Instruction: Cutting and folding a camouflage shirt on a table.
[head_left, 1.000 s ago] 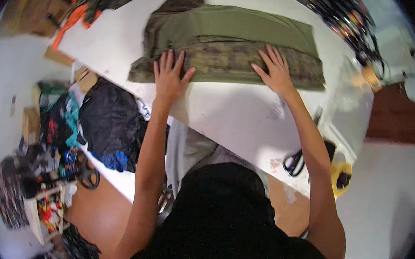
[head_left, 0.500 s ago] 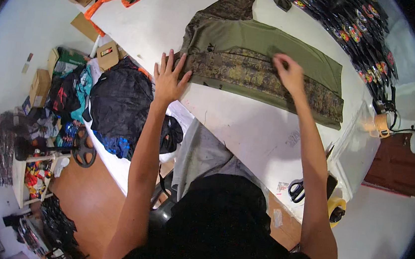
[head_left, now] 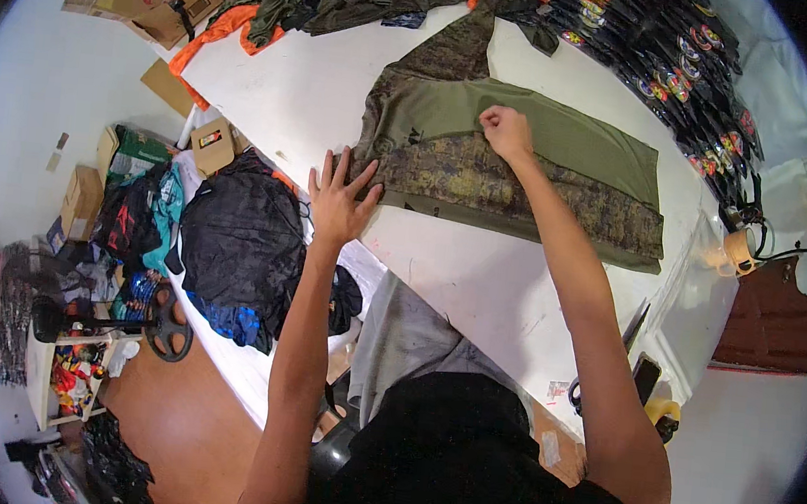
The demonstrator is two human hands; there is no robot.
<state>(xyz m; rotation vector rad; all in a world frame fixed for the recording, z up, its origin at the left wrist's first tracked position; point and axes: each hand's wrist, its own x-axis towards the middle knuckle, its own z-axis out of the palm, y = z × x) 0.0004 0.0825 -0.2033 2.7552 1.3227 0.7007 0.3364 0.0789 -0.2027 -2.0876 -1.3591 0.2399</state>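
An olive green shirt (head_left: 589, 142) with a dark camouflage panel and sleeve is spread on the white table (head_left: 480, 269). My left hand (head_left: 338, 205) is open, its fingers spread over the shirt's left edge. My right hand (head_left: 506, 134) is over the green part, just above the camouflage panel. Its fingers are curled and pressed together. Whether it holds anything is too small to tell.
Orange and dark clothes (head_left: 349, 9) lie along the far edge, with packaged black items (head_left: 636, 61) at far right. A black garment pile (head_left: 240, 236) sits left. Near my right arm are a black phone (head_left: 646, 377) and a yellow tape roll (head_left: 662, 411).
My right hand has moved left across the shirt, from the panel's middle toward its left part. My left hand stays spread at the shirt's left edge. The whole view has shifted slightly.
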